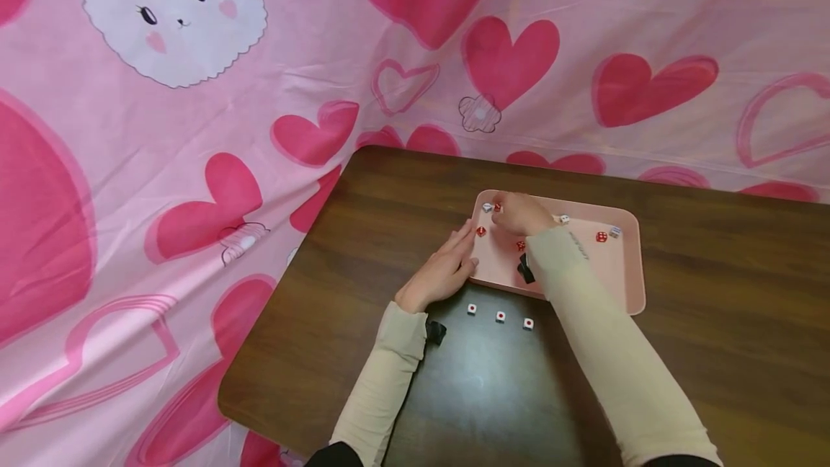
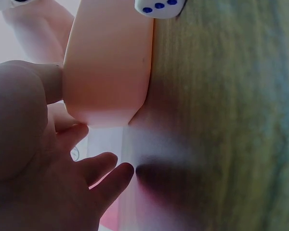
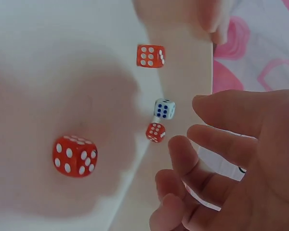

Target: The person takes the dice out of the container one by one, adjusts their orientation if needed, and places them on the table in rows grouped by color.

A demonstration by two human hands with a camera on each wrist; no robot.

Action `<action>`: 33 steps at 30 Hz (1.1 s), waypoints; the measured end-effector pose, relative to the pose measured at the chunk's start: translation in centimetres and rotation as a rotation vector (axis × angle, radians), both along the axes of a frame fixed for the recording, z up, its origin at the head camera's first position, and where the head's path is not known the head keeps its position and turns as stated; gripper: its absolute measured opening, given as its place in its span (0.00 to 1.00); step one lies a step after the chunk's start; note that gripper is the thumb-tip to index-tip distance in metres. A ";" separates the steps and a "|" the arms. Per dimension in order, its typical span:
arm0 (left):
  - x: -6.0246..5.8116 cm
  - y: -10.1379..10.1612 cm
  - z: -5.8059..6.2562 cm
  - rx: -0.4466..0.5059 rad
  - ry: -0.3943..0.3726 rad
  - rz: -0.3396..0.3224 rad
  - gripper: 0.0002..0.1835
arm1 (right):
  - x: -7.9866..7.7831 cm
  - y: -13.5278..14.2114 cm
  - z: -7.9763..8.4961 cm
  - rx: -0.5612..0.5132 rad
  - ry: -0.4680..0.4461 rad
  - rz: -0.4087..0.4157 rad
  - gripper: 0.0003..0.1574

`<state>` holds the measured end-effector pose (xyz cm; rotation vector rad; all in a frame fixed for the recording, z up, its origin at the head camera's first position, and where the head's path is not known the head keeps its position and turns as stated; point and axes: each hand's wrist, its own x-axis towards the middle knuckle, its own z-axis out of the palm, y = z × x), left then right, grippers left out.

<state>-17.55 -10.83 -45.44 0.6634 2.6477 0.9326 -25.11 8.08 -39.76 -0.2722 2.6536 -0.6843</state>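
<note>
My right hand [image 1: 521, 215] reaches into the far left corner of a pink tray [image 1: 609, 272]. Its fingers bend loosely in the right wrist view, with nothing visible between them. Closest to those fingertips are a red die [image 3: 155, 133] and a white die with blue pips [image 3: 164, 109], side by side by the tray wall. Two more red dice, one nearer the camera [image 3: 75, 156] and one by the left wall [image 3: 151, 56], lie apart from them. Against the tray's left side rests my left hand [image 1: 444, 269], fingers extended and touching the outer wall [image 2: 108, 62].
Three white dice, left [image 1: 472, 308], middle [image 1: 501, 317] and right [image 1: 528, 323], form a row on the wooden table [image 1: 311, 316] before the tray. Toward the tray's right end sit a red die [image 1: 601, 237] and a white die [image 1: 615, 232]. Heart-patterned cloth [image 1: 311, 34] hangs behind.
</note>
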 end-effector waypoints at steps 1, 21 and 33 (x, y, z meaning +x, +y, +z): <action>0.0 0.0 0.0 0.000 0.000 -0.001 0.33 | 0.0 0.0 -0.1 -0.013 0.002 0.004 0.27; 0.0 -0.3 0.0 -0.002 0.033 -0.027 0.33 | -0.7 -1.1 -1.4 -0.020 0.075 0.044 0.19; 0.1 -0.6 0.0 -0.021 0.038 -0.026 0.33 | -0.5 -1.7 -1.5 -0.005 0.007 0.000 0.22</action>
